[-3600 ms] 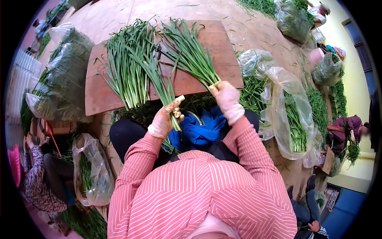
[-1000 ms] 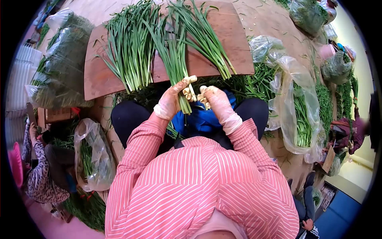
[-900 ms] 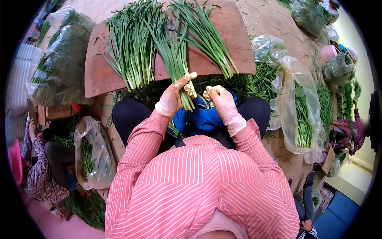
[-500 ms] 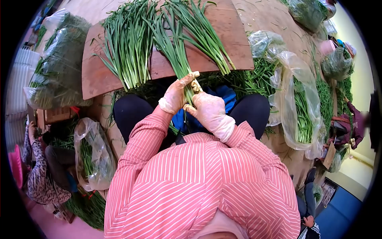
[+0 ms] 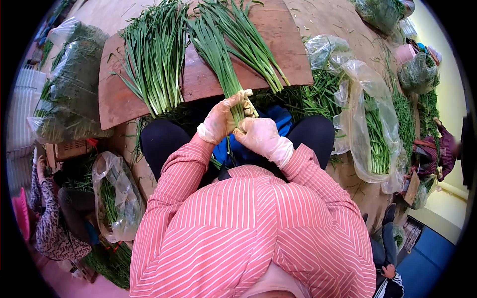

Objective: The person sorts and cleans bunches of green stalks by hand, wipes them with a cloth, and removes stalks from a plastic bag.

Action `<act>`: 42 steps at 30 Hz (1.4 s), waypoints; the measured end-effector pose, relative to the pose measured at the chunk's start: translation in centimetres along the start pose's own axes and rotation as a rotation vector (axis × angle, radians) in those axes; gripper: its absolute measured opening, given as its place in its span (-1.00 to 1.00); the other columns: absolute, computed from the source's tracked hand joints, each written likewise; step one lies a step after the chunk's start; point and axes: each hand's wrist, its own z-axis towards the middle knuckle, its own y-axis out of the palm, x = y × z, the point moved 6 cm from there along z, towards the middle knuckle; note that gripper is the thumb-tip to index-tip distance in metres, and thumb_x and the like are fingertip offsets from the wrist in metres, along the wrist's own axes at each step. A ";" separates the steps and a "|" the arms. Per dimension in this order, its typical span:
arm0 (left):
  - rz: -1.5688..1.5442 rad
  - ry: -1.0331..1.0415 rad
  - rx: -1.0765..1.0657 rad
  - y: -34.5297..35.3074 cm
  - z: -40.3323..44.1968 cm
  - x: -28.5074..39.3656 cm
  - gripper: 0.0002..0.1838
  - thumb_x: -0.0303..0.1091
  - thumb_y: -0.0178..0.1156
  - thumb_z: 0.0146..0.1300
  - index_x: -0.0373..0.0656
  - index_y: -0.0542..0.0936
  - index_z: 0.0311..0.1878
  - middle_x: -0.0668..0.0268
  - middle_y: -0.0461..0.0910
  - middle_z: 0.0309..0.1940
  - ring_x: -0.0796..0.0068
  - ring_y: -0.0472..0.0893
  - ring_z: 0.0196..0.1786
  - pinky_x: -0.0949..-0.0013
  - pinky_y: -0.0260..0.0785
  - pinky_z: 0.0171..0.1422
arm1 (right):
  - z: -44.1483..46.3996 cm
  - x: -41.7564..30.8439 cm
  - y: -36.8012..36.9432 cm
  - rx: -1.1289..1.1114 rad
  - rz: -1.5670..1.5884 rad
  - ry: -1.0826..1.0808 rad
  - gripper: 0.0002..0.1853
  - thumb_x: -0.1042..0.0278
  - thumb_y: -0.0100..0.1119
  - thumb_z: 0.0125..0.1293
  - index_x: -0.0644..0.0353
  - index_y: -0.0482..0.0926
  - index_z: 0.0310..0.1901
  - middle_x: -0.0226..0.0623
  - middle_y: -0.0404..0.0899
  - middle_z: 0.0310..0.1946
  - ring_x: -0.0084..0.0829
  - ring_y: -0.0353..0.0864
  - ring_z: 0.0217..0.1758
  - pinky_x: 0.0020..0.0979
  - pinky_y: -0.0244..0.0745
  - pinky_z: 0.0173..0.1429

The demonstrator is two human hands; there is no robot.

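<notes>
My left hand [image 5: 220, 120], in a stained whitish glove, is wrapped round a bunch of garlic chives [image 5: 218, 59]. Its leaves stretch forward over the wooden board [image 5: 203, 82], while the pale stems point toward me. Pale yellow pieces show around the fingers beside the stems; I cannot tell what they are. My right hand [image 5: 266, 138], also gloved, is closed at the lower stem ends, its fingertips partly hidden. On the board, a larger pile of chives [image 5: 156, 59] lies to the left and a smaller one [image 5: 256, 49] to the right.
A filled clear bag [image 5: 72, 84] stands at left; open plastic bags with greens lie at right [image 5: 375, 129] and lower left [image 5: 112, 198]. Loose greens [image 5: 323, 94] lie beyond my right knee. Other people sit at left [image 5: 54, 218], right [image 5: 442, 154] and lower right [image 5: 387, 248].
My right hand has shifted slightly down at the stem ends, its fingers more curled. The left hand keeps its grip on the bunch. The whole view has shifted a little.
</notes>
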 end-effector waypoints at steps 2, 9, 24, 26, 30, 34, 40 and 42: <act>0.001 0.003 -0.012 0.2 0.0 0.2 -0.53 -0.23 0.05 0.33 -0.37 0.35 0.19 0.30 0.48 -0.32 0.44 0.50 -0.24 0.26 0.39 -0.01 | -0.5 -0.3 -0.1 0.060 0.042 -0.047 -0.70 0.09 0.15 0.11 0.13 0.56 -0.59 -0.16 0.55 -0.61 -0.12 0.58 -0.50 -0.16 0.47 -0.37; -0.078 0.093 0.046 0.0 -0.1 1.5 -0.53 -0.25 0.04 0.34 -0.39 0.33 0.19 0.30 0.48 -0.37 0.42 0.49 -0.29 0.21 0.40 -0.02 | -4.6 1.7 -2.7 0.341 0.181 -0.141 -0.78 0.21 0.09 0.27 0.11 0.54 -0.48 -0.30 0.57 -0.44 -0.21 0.57 -0.41 -0.26 0.50 -0.30; -0.003 0.081 0.236 -0.6 -0.9 2.1 -0.59 -0.15 0.07 0.33 -0.25 0.43 0.09 0.17 0.54 -0.07 0.25 0.57 -0.08 0.15 0.46 0.04 | -0.3 1.0 2.5 -0.588 1.064 0.191 -0.44 -0.21 -0.14 0.35 0.21 0.49 -0.44 -0.34 0.55 -0.62 -0.55 0.50 -0.73 -0.61 0.30 -0.69; -0.114 0.142 0.104 -0.6 -0.5 3.1 -0.61 -0.20 0.11 0.30 -0.25 0.43 0.10 0.30 0.52 -0.21 0.36 0.53 -0.23 0.21 0.40 0.05 | -1.1 0.4 2.4 -0.640 1.113 0.166 -0.44 -0.21 -0.12 0.34 0.21 0.50 -0.42 -0.34 0.55 -0.62 -0.58 0.49 -0.74 -0.64 0.31 -0.67; -0.003 0.360 0.037 1.8 -1.2 7.3 -0.64 -0.30 0.19 0.24 -0.22 0.44 0.06 0.41 0.50 -0.39 0.46 0.50 -0.32 0.25 0.39 -0.02 | -1.3 1.4 1.3 -0.601 1.354 0.093 -0.52 -0.09 -0.10 0.38 0.23 0.54 -0.34 -0.34 0.56 -0.63 -0.59 0.47 -0.74 -0.64 0.30 -0.65; 0.313 0.593 0.134 5.4 -2.6 12.7 -0.65 -0.30 0.15 0.28 -0.20 0.45 0.09 0.40 0.52 -0.32 0.47 0.53 -0.20 0.32 0.40 0.03 | -0.8 5.4 1.4 -0.374 1.154 0.294 -0.64 0.07 -0.10 0.41 0.19 0.55 -0.29 -0.38 0.58 -0.63 -0.61 0.49 -0.70 -0.62 0.29 -0.61; 0.790 0.686 0.193 -0.6 1.8 14.3 -0.74 -0.42 0.13 0.28 -0.24 0.51 0.03 0.29 0.57 -0.17 0.37 0.58 -0.10 0.30 0.46 0.03 | -0.7 6.1 2.1 -0.337 1.201 0.395 -0.77 0.24 -0.03 0.39 0.22 0.50 -0.14 -0.36 0.59 -0.54 -0.61 0.52 -0.63 -0.62 0.34 -0.56; 0.619 0.649 0.248 -1.1 2.0 14.5 -0.73 -0.43 0.12 0.28 -0.27 0.50 0.03 0.24 0.57 -0.14 0.33 0.58 -0.07 0.31 0.46 0.07 | -0.4 6.9 1.5 -0.160 1.063 0.446 -0.77 0.31 0.00 0.37 0.25 0.47 -0.05 -0.32 0.58 -0.43 -0.63 0.51 -0.55 -0.60 0.40 -0.49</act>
